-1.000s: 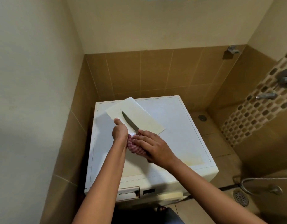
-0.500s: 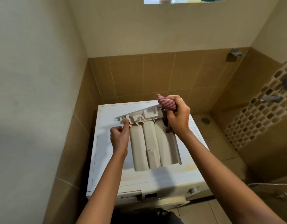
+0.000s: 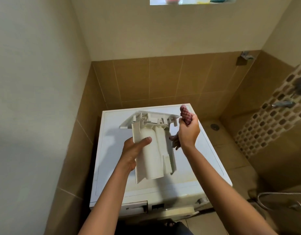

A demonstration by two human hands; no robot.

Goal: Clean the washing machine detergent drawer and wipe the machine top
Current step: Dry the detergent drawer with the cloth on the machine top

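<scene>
The white detergent drawer (image 3: 154,150) is held up over the washing machine top (image 3: 194,168), underside toward me, its front panel at the far end. My left hand (image 3: 134,150) grips its left side, thumb across the rounded underside. My right hand (image 3: 188,131) grips a red-and-white checked cloth (image 3: 185,114) beside the drawer's right front corner; a tail of cloth hangs below the fist.
The machine stands in a corner between a plain wall on the left and brown tiles (image 3: 154,80) behind. Taps (image 3: 282,104) and a mosaic strip are on the right wall. A floor drain (image 3: 214,126) and a shower hose (image 3: 273,199) lie to the right.
The drawer went from lying on the machine top to being held up with its underside toward me. My left hand shifted from its front corner to its side. My right hand with the cloth moved right.
</scene>
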